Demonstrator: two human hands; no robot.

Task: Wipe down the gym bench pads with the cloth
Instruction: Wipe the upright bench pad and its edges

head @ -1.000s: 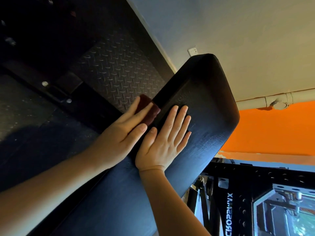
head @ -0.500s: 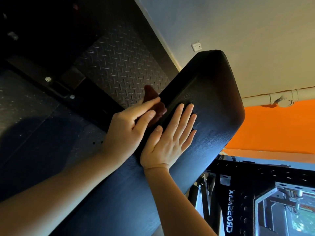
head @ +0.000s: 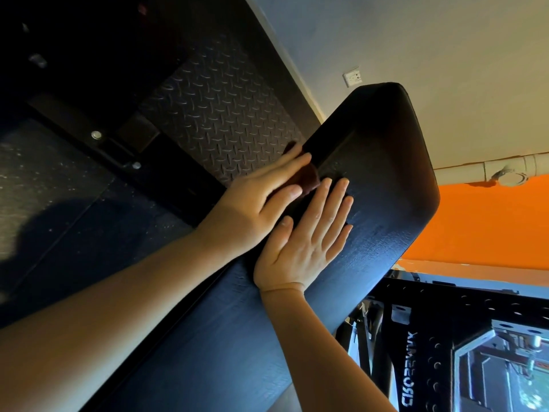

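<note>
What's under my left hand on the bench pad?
A dark red cloth peeks out from under the left hand, pressed against the bench pad. The hand covers the rest of it, so its full extent cannot be seen.

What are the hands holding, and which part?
The left hand presses a dark red cloth under its fingers on the edge of the bench pad. The right hand lies flat on the pad, holding nothing.

Cloth (head: pixel 306 177) and hands on bench pad (head: pixel 386 203)

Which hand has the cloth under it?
The left hand, pressing the dark red cloth onto the bench pad; the right hand lies flat on bare pad.
</note>
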